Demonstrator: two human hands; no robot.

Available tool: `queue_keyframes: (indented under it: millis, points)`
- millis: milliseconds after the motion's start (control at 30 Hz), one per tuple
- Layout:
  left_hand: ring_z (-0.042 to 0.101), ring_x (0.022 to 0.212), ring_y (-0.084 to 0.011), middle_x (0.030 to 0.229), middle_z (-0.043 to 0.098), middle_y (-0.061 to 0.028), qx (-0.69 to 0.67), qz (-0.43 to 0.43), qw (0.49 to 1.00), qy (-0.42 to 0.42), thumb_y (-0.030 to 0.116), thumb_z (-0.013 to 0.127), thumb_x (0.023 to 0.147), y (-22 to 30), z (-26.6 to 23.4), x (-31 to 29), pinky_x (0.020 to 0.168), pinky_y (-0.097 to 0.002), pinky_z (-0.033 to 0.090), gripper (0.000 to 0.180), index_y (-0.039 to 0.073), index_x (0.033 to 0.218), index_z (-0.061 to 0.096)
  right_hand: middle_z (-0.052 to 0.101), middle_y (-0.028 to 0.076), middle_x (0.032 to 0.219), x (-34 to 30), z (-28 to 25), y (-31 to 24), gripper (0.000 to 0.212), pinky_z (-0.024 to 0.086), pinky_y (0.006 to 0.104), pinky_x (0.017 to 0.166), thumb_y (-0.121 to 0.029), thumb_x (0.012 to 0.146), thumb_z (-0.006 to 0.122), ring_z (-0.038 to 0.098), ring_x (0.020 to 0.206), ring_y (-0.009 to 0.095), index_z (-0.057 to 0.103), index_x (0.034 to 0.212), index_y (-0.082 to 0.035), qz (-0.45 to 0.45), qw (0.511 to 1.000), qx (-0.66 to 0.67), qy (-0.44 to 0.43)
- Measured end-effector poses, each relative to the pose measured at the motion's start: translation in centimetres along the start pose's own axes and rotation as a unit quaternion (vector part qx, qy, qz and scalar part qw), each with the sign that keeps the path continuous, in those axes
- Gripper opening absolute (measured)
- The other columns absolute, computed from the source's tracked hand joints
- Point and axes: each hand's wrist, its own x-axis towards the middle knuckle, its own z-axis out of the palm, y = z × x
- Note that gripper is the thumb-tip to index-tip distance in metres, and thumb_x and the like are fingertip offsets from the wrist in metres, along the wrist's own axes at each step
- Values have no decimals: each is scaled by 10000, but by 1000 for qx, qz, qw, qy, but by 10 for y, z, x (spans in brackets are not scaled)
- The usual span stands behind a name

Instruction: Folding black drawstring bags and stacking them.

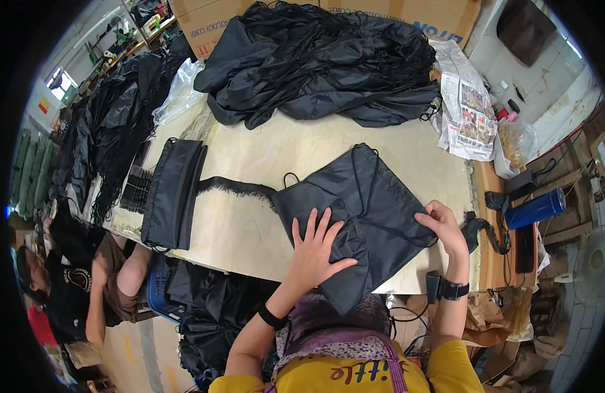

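A black drawstring bag (397,200) lies turned cornerwise on the pale tabletop in front of me, its thin cord looped across the upper part. My left hand (317,247) rests flat on the bag's left side with fingers spread. At the right corner, my right hand (443,226) pinches the bag's edge between thumb and fingers. The lowest corner hangs over the table's near edge. A frayed black fabric strip (234,187) runs from the bag to a stack of folded black bags (173,196) on the left.
A large heap of black bags (315,62) fills the table's far side, before cardboard boxes (197,23). Newspaper (469,108) and a blue cylinder (535,208) are at right. Another person (73,281) sits at left, near a blue basket (159,291). Clear plastic (181,92) lies far left.
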Motion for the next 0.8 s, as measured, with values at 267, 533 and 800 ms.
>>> queue_keyframes:
  millis: [267, 533, 800]
  points:
    - [272, 1380, -401, 1468, 363, -179, 9, 23, 1000, 14, 611, 624, 787, 6, -1, 7, 1049, -684, 148, 798, 63, 1348, 483, 563, 145, 1292, -40, 66, 3, 537, 406, 332, 1032, -174, 898, 657, 554, 1166, 210, 449, 1345, 40, -17, 928, 370, 29]
    - [353, 1340, -364, 1427, 431, -145, 65, -47, 996, 29, 530, 567, 869, 14, 15, 5, 1040, -710, 141, 636, 87, 1325, 531, 406, 138, 1483, -51, 83, -43, 470, 72, 444, 1185, -167, 898, 565, 278, 1428, 290, 521, 1354, -64, -305, 928, -21, -214]
    - [375, 1291, -355, 1350, 481, -179, -356, -136, 922, 69, 234, 646, 840, -21, 41, -23, 1107, -455, 237, 534, 17, 1308, 505, 355, -21, 1523, -74, 112, -41, 798, 72, 493, 1194, 95, 653, 521, 262, 1435, 209, 553, 1336, -316, -332, 833, -323, -303]
